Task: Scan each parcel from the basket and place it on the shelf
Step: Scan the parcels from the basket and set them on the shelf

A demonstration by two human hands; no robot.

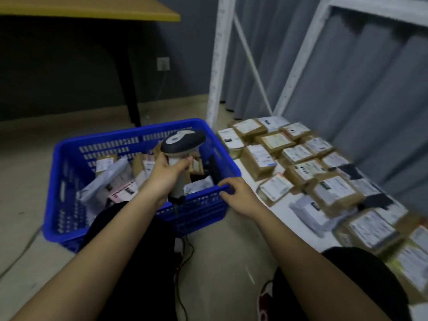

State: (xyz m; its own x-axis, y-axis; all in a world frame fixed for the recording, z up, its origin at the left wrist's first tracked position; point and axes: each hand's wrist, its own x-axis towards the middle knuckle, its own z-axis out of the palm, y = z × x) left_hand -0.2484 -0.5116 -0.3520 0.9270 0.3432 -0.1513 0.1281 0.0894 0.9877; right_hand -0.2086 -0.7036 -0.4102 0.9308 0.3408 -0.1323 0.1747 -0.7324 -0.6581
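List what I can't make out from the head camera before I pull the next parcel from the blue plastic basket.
- Labels on the brown cardboard parcels on the white shelf: motion blur, unreadable.
- Basket contents nearest the person: hidden by the left hand gripping the grey handheld scanner.
- Shelf's right end: cut off by the frame edge.
- Right hand's fingertips: curled over the basket rim.

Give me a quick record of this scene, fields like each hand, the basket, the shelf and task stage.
left hand: grips scanner handle, above the basket
right hand: fingers curled over the blue basket near rim
basket contents: several parcels, bags and boxes
shelf: low white board, many labelled boxes laid flat
task stage: no parcel in hand
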